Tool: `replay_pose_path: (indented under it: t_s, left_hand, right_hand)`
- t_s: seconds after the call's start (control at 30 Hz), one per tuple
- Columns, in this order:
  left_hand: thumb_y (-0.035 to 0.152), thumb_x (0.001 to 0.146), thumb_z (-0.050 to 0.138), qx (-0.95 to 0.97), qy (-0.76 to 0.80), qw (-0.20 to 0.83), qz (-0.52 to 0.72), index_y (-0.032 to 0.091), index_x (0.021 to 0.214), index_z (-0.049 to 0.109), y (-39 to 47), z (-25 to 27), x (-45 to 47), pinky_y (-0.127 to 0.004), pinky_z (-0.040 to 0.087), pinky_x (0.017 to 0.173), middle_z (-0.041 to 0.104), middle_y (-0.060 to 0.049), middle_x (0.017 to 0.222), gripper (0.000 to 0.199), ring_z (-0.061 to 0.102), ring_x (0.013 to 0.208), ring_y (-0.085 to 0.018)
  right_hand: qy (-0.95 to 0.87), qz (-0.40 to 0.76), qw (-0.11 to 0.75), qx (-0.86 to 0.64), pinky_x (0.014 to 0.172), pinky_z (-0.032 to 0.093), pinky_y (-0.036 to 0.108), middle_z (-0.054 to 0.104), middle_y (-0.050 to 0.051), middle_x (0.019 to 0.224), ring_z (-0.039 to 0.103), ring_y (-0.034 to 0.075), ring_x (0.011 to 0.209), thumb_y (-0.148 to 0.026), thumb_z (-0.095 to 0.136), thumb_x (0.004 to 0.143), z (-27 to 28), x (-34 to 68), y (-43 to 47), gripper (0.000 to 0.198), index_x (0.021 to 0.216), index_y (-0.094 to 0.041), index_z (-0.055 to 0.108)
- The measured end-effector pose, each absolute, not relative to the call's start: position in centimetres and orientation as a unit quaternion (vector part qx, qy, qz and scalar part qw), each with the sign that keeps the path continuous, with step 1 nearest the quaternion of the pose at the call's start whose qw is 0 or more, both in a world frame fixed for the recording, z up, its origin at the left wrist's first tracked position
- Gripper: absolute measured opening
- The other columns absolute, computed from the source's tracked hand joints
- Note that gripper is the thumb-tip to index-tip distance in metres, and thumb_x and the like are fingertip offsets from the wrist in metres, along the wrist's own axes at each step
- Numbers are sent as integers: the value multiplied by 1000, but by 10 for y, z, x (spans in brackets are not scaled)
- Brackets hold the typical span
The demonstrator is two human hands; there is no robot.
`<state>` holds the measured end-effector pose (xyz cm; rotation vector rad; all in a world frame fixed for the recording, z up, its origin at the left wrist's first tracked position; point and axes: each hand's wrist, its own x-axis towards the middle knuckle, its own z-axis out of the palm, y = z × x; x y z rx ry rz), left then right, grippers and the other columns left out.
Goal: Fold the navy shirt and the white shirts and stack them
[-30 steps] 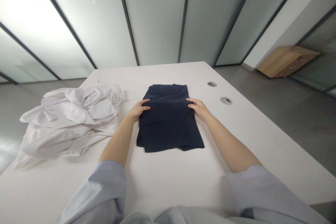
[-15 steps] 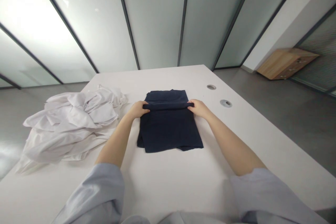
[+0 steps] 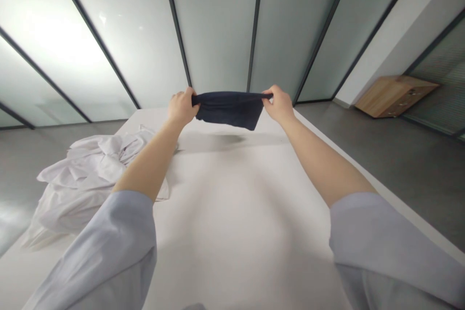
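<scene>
A folded dark navy cloth garment (image 3: 230, 110) hangs in the air above the far part of the white table (image 3: 232, 193); its exact kind does not show. My left hand (image 3: 182, 106) pinches its upper left corner between thumb and fingers. At the upper right corner, my right hand (image 3: 279, 103) grips the fabric the same way. The top edge is stretched nearly level between both hands, and the lower part droops, lowest toward the right. Beneath it, a soft shadow falls on the tabletop.
A crumpled heap of white cloth (image 3: 90, 169) lies on the table's left side, partly behind my left forearm. Frosted glass panels (image 3: 218, 24) stand beyond the far edge. A wooden cabinet (image 3: 392, 96) is on the floor at the right.
Both hands have raised the navy garment off the table and away from me. It lay flat with a fold across it; now it hangs from my hands.
</scene>
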<state>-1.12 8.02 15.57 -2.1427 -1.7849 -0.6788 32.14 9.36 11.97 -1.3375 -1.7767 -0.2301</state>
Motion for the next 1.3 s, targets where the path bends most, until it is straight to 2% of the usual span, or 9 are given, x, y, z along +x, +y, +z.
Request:
replay_pose_path:
  t_s: [0.1,0.2,0.33,0.43,0.67,0.9,1.07,1.2,1.3]
  left_hand:
    - [25,80,56,-757,-583,140,-260,17,119,52,61,140,-16,-43,38,99,61,-13,116,41,53,115,-31]
    - [21,75,59,-801,-554,93,-208,19,111,56,32,87,-23,-42,39,100,62,-11,119,36,53,117,-30]
    - [15,69,62,-827,-545,-26,-133,22,100,58,-1,5,-30,-39,43,98,66,-10,117,32,59,112,-28]
    - [12,68,60,-794,-572,-100,-178,21,103,58,-15,-25,-35,-37,47,91,65,-10,123,36,63,106,-27]
    - [13,70,57,-776,-564,-167,-230,17,123,59,-22,-24,-46,-34,47,94,68,-10,119,53,64,107,-25]
    - [39,72,62,-693,-579,-253,-347,14,97,69,-16,-30,-51,-31,52,73,72,-4,84,36,65,79,-22]
    - [47,71,63,-675,-597,-283,-329,12,96,71,-15,-29,-54,-37,52,77,71,-7,85,43,64,82,-26]
    - [29,66,64,-755,-540,-232,-289,17,112,70,-15,-29,-54,-38,47,95,67,-8,105,48,62,98,-25]
    - [24,66,62,-765,-551,-199,-268,18,110,71,-15,-30,-53,-39,46,97,64,-8,108,45,60,101,-24]
  right_hand:
    - [-737,-90,449,-498,87,47,39,68,9,111,62,25,100,-19,53,82,107,325,76,20,101,-20,59]
    - [-775,-51,405,-482,92,47,40,68,10,116,62,26,107,-14,55,77,57,325,45,24,99,-21,60]
    - [-806,89,289,-508,89,50,38,71,8,112,67,25,101,-9,57,72,-21,322,8,22,88,-23,60]
    - [-783,169,285,-527,85,51,36,72,7,112,68,23,99,-10,55,76,-49,322,-5,20,90,-24,59]
    - [-777,177,302,-524,85,51,35,72,6,106,67,22,96,-15,59,75,-49,326,-5,23,96,-23,64]
    - [-803,126,303,-497,89,48,37,71,8,100,64,24,95,-21,62,74,-48,321,-3,26,99,-21,72]
    - [-775,179,296,-528,78,51,34,71,7,84,65,22,83,-32,56,84,-43,322,-6,20,80,-21,72]
    - [-781,180,324,-502,93,49,41,70,8,115,62,26,111,-24,63,77,-52,325,-3,17,91,-23,74]
    - [-800,166,310,-486,109,37,50,62,7,131,49,30,130,-13,68,68,-60,326,2,37,102,-25,74]
